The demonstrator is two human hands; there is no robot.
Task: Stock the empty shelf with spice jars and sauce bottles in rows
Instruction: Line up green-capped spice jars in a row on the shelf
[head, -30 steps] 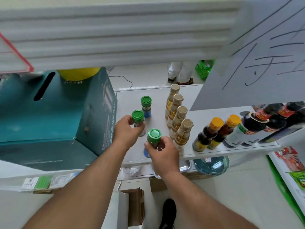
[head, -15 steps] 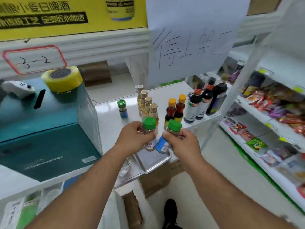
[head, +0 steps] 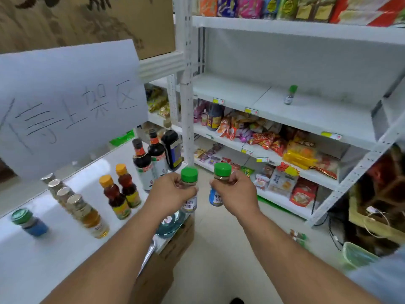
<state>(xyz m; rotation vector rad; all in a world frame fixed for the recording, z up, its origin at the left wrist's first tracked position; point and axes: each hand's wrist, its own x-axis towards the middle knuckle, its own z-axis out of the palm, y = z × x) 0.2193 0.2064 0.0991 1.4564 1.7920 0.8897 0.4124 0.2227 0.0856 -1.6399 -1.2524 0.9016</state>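
My left hand [head: 169, 191] grips a green-capped spice jar with a white label [head: 189, 189], held upright in front of me. My right hand [head: 235, 193] grips a second green-capped spice jar with a blue label [head: 220, 185] beside it. The nearly bare white shelf [head: 252, 95] is ahead at the right and carries one small green-capped jar [head: 289, 95]. On the white table [head: 26, 260] at my left stand a blue-label green-capped jar [head: 28, 221], a row of gold-capped bottles [head: 87, 216], two orange-capped sauce bottles [head: 121, 191] and dark soy sauce bottles [head: 151, 159].
A paper sign with handwritten characters [head: 70, 106] hangs over the table. A white shelf upright [head: 186, 84] stands between table and shelving. Lower shelves hold snack packets [head: 285, 150]. A cardboard box [head: 166, 260] and a blue water bottle [head: 171, 222] sit under the table edge.
Both hands lifted the two green-capped jars off the table and carried them right. My view swung from the table toward the shelving unit.
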